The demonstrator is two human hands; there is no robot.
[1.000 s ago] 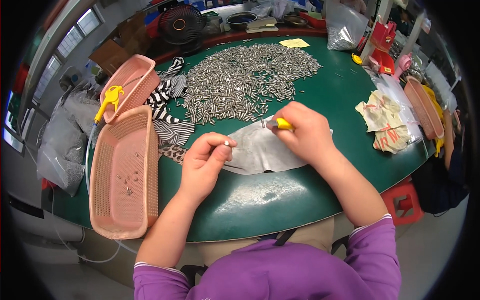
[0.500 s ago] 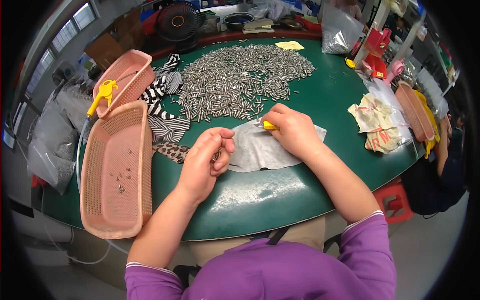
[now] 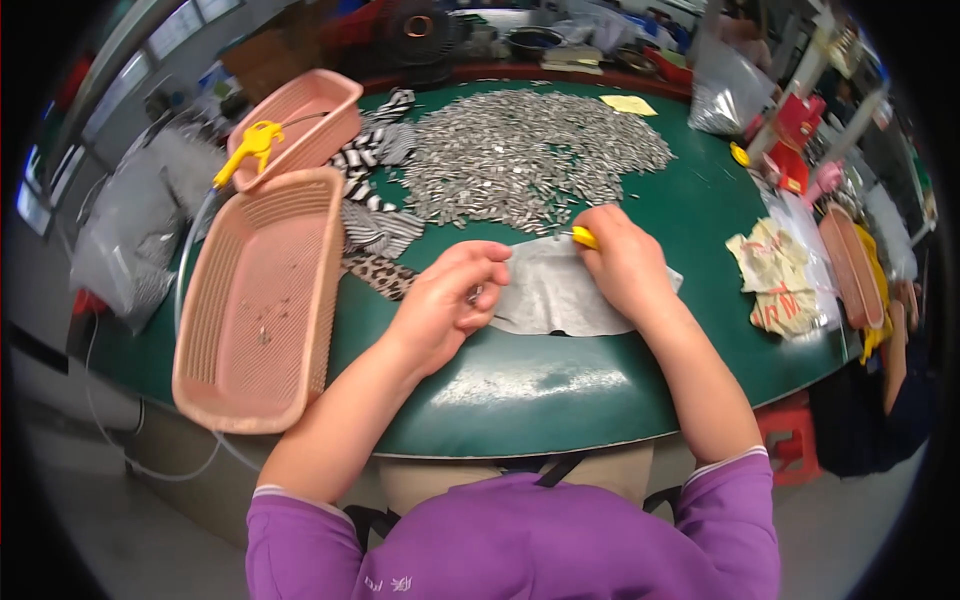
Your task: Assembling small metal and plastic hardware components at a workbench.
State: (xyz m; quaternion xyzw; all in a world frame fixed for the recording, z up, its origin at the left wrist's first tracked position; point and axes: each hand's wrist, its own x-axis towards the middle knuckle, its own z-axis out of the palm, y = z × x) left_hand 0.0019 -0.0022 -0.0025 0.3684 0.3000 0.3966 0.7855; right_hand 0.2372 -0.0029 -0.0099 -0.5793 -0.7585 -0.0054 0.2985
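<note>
My left hand is half closed beside a grey cloth, its fingers curled around small metal pins that show only in part. Over the right side of that cloth, my right hand pinches a small yellow-handled tool. The tool's tip points toward the near edge of a wide pile of silvery metal pins; blur keeps me from telling its exact kind. The pile spreads over the green table beyond both hands.
At my left, a pink plastic basket holds several pins, with a second basket and a yellow air gun behind it. Striped cloths lie alongside. A crumpled cream bag is on the right; a black fan stands at the back.
The whole view has swung, so the table and its things sit farther right and slightly higher. Both hands keep about the same places over the cloth and hold the same things.
</note>
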